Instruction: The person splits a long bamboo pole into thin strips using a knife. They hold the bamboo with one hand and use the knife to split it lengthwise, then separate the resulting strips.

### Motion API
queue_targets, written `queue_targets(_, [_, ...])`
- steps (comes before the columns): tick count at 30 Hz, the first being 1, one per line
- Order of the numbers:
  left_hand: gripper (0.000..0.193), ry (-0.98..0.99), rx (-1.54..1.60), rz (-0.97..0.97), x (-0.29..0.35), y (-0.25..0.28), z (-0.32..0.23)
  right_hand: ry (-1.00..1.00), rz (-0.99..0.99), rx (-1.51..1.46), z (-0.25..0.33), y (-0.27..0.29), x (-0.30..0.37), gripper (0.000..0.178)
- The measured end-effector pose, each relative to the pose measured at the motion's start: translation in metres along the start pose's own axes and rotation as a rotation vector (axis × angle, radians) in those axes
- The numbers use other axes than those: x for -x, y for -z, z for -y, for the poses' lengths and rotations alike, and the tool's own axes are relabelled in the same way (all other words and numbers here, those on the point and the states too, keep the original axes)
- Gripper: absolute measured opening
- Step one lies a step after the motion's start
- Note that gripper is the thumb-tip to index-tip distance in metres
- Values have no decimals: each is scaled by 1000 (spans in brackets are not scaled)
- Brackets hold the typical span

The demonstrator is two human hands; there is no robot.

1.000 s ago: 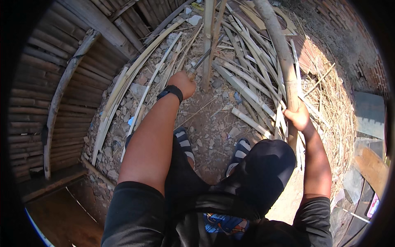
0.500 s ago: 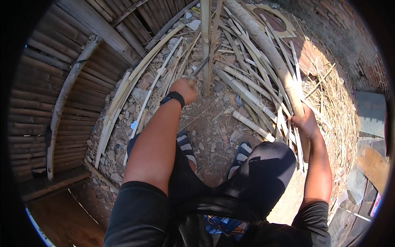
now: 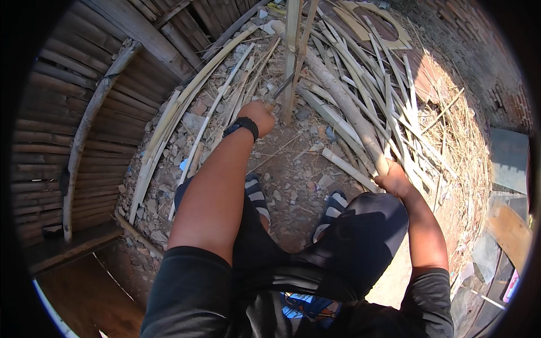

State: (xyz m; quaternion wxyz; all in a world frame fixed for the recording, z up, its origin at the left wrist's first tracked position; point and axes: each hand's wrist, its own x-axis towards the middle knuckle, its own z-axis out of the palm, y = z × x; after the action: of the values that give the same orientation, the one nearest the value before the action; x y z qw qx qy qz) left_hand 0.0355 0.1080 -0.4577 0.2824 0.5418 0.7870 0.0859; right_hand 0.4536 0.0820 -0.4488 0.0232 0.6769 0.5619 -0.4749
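Observation:
My left hand [image 3: 257, 117], with a dark watch on its wrist, is closed round the handle of a knife [image 3: 283, 86]. Its dark blade points up and to the right, reaching the upright bamboo posts [image 3: 292, 50]. My right hand [image 3: 396, 179] grips a long round bamboo pole [image 3: 344, 98] near its near end, beside my right knee. From there the pole slants away to the far left and passes by the posts. Split bamboo strips [image 3: 332, 121] lie under and beside it.
More bamboo strips [image 3: 169, 132] lie on the rubble at left, along a bamboo slat wall [image 3: 42, 146]. Dry straw [image 3: 465, 174] covers the ground at right, below a brick wall [image 3: 490, 73]. A board with a round hole [image 3: 403, 39] lies at the far right.
My right hand has moved left and inward, and the pole has swung left with it, its far part now beside the posts. My left hand with the knife has shifted slightly.

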Motion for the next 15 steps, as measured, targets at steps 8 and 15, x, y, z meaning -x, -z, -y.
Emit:
queue_targets(8, [49,24,-14,15,-3,-5,-1,171,-121,-160,15,23,28,47])
queue_targets(15, [46,27,7,23,-5,-6,0,453,-534,-191,31,87,42,35])
